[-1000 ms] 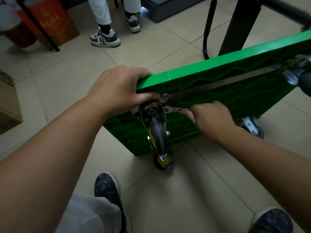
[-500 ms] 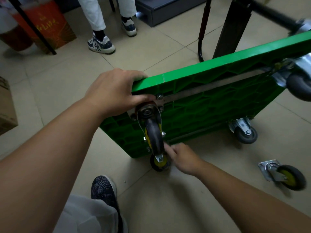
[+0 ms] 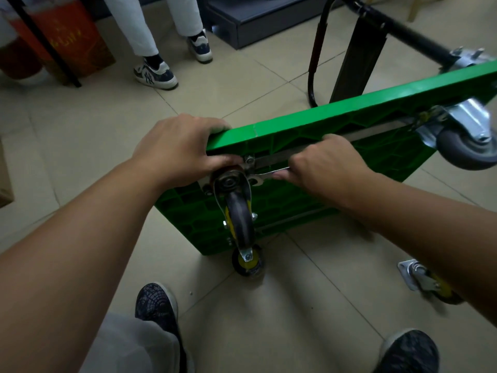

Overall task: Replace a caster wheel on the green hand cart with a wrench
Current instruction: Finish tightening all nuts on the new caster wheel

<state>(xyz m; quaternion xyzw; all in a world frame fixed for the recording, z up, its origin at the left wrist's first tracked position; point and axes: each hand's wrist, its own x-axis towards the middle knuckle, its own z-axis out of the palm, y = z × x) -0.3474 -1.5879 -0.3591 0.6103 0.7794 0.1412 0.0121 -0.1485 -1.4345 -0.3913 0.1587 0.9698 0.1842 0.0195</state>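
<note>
Hands are kept apart: the left hand [image 3: 177, 152] is clamped on the green cart [image 3: 349, 114] edge. The right hand [image 3: 322, 166] is closed on the wrench [image 3: 270, 174], whose shaft is laid leftward to the caster wheel [image 3: 239, 222] mount between them.

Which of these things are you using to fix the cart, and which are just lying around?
For the job: green plastic hand cart, thin silver metal wrench, black rubber caster wheel on its corner, loose yellow-hubbed caster on the floor.

Just lying about: orange printed box, dark grey flat box, brown carton.

The green cart [image 3: 336, 114] stands tipped on edge, its black caster [image 3: 239, 219] just beside the left grip [image 3: 177, 149], the silver wrench [image 3: 265, 175] in the right grip [image 3: 325, 162].
</note>
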